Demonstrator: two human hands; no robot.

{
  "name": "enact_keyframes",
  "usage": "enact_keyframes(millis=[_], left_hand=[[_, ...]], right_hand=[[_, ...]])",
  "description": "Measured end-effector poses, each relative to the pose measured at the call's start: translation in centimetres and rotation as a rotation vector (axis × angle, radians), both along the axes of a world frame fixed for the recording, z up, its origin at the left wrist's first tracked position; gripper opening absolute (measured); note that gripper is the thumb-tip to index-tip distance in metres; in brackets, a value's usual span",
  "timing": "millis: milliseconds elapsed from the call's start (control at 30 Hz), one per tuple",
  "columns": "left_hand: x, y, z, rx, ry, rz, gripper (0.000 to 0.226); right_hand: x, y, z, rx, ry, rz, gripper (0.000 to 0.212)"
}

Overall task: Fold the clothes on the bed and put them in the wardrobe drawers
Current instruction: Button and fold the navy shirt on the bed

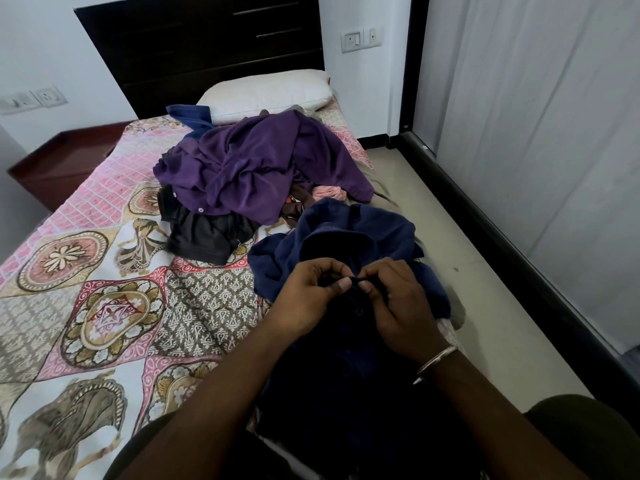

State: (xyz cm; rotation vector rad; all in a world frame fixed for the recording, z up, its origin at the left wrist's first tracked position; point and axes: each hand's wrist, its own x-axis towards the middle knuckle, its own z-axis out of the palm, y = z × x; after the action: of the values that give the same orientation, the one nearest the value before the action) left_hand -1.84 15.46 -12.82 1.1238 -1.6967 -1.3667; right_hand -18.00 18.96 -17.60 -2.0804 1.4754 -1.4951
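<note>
— Navy shirt point(349, 233): where is it lying?

— At the near right edge of the bed point(104, 271), spread under both hands and running down toward the person's lap. Its collar end points toward the clothes pile point(249, 168).

— And the hands?

— The left hand point(311, 292) and right hand point(394, 303) meet over the middle of the shirt, fingertips nearly touching. Each pinches a small bit of the dark cloth between thumb and fingers, just above a button. A metal bangle point(434, 363) sits on the right wrist.

— What is in the pile?

— A crumpled purple garment point(256, 161) on top, a black one point(204, 237) at its near left side, a bit of pink cloth point(327, 192) on the right, beside the shirt's far edge. The pile is just beyond the hands, apart from them.

— Anything else?

— A white pillow point(266, 93) against the dark headboard point(194, 46), and pale wardrobe doors point(540, 133) on the right across the floor.
</note>
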Motion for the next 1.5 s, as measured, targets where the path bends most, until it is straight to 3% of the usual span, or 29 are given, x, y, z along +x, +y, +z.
enact_keyframes(millis=[267, 433, 633, 867, 1033, 1233, 1367, 1500], left_hand=[[-0.9, 0.0, -0.7, -0.006, -0.001, 0.004, 0.026], [-1.2, 0.1, -0.8, 0.061, 0.096, -0.033, 0.007], [-1.6, -1.9, -2.5, 0.107, 0.080, -0.029, 0.017], [-3.8, -4.4, -4.9, 0.122, 0.125, 0.073, 0.020], [-6.0, -5.6, -4.7, 0.194, 0.223, 0.113, 0.019], [-9.5, -6.6, 1.5, 0.271, 0.188, 0.163, 0.020], [-12.9, -6.4, 8.2, 0.245, 0.224, 0.227, 0.019], [-14.8, -7.0, 15.7, 0.209, 0.139, 0.281, 0.025]], right_hand=[[-0.3, -0.1, -0.5, 0.115, -0.011, 0.055, 0.025], [-1.1, -0.3, -0.4, 0.182, 0.001, 0.027, 0.029], [-3.2, -2.6, -0.7, 0.353, -0.024, 0.181, 0.020], [-5.4, -6.5, -1.3, 0.625, -0.292, 0.428, 0.013], [-7.7, -8.2, -2.0, 0.818, -0.608, 0.563, 0.016], [-10.7, -9.4, 3.0, 0.902, -0.821, 0.551, 0.016], [-13.0, -10.4, 9.9, 0.900, -0.804, 0.594, 0.015], [-14.6, -11.9, 17.5, 0.995, -0.683, 0.594, 0.030]])
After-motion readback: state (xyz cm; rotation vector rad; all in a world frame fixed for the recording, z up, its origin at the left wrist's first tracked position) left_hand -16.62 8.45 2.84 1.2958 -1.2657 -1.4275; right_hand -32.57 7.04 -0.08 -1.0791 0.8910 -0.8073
